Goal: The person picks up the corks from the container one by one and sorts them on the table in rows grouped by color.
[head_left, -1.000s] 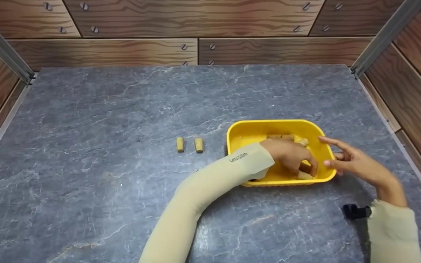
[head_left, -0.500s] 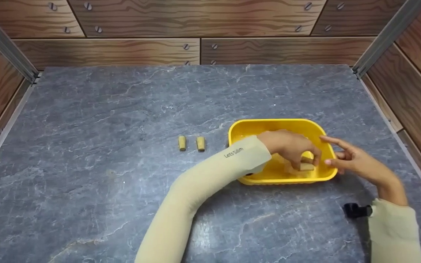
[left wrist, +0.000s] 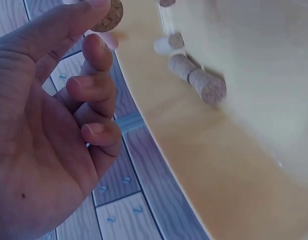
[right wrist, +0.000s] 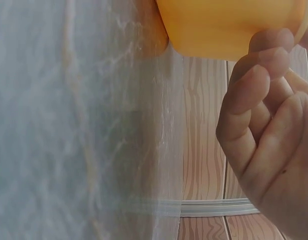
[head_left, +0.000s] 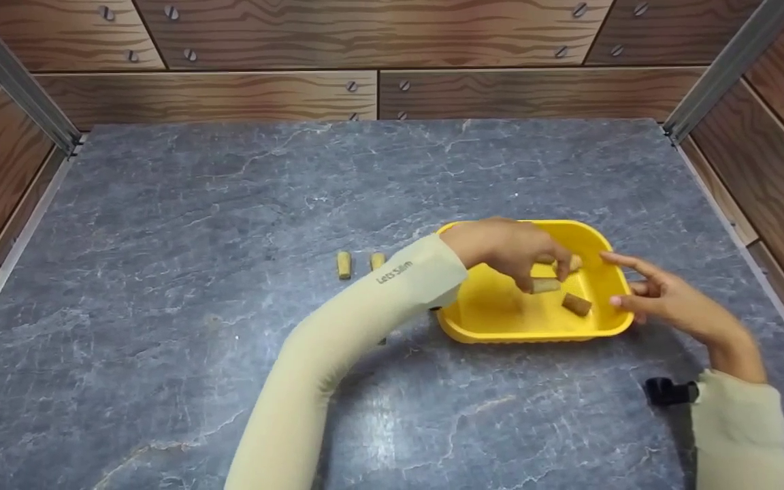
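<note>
Above the yellow tub (head_left: 535,337): my left hand (head_left: 508,246) reaches in over the left side, thumb and index finger pinching a pinched cork (head_left: 544,285), the other fingers loosely bent in the left wrist view.
At the tub's right end: my right hand (head_left: 678,305) holds the rim, thumb and index fingertip on the edge, the remaining fingers curled by the outer wall.
Inside the tub: a darker cork (head_left: 576,304) lies at a slant on the floor; more corks (head_left: 574,263) lie toward the far wall, partly hidden behind my left hand.
On the gray table (head_left: 229,204): two corks sit apart left of the tub, the left cork (head_left: 344,265) in full view, its neighbor (head_left: 378,260) partly covered by my pale left sleeve (head_left: 358,327).
Beside my right cuff (head_left: 739,422): a black fitting (head_left: 667,392).
</note>
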`<action>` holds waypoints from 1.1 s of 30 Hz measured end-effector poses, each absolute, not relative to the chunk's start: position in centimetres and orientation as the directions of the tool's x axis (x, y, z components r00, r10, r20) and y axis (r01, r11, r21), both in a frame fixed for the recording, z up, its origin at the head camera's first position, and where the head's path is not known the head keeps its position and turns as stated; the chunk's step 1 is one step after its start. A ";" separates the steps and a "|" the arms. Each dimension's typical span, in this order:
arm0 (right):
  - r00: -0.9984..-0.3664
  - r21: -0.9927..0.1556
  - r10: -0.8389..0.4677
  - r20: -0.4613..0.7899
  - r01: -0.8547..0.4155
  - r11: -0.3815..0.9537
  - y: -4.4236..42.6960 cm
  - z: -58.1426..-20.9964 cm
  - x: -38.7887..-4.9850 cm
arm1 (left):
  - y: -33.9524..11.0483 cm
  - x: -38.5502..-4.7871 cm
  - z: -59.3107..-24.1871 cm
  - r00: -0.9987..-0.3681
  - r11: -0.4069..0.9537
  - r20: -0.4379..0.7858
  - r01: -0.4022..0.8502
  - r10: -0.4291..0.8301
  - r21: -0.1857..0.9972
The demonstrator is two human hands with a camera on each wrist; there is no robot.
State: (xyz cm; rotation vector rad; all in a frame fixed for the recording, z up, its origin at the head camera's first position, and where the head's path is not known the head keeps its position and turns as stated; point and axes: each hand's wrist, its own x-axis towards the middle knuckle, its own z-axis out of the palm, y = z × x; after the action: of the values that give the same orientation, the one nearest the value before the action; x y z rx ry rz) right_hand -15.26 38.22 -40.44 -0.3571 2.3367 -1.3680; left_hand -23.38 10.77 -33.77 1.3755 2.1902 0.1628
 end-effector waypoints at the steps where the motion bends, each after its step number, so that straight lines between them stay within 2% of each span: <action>1: -0.885 -0.873 -0.414 -0.215 -0.015 0.487 38.2 -40.4 -15.3 | 10.4 -23.4 -33.7 -0.336 0.477 -0.380 0.790 0.862 0.385; 14: -0.885 -0.870 -0.393 -0.249 0.026 0.492 38.2 -40.4 -15.2 | 2.7 -24.3 -32.7 -0.423 0.506 -0.278 0.713 0.862 0.485; 21: -0.887 -0.869 -0.403 -0.224 -0.005 0.494 38.3 -40.3 -15.3 | -2.4 -24.5 -32.6 -0.477 0.505 -0.206 0.671 0.855 0.542; 33: -0.890 -0.861 -0.400 -0.219 -0.017 0.509 38.2 -40.5 -15.2 | -8.3 -23.3 -33.4 -0.563 0.575 -0.227 0.581 0.795 0.576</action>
State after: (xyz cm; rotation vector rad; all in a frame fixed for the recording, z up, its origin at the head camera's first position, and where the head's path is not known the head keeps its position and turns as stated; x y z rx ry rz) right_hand -15.23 38.25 -40.46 -0.3446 2.3635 -1.3418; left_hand -23.29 -8.29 -33.38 1.1022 2.3415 0.6157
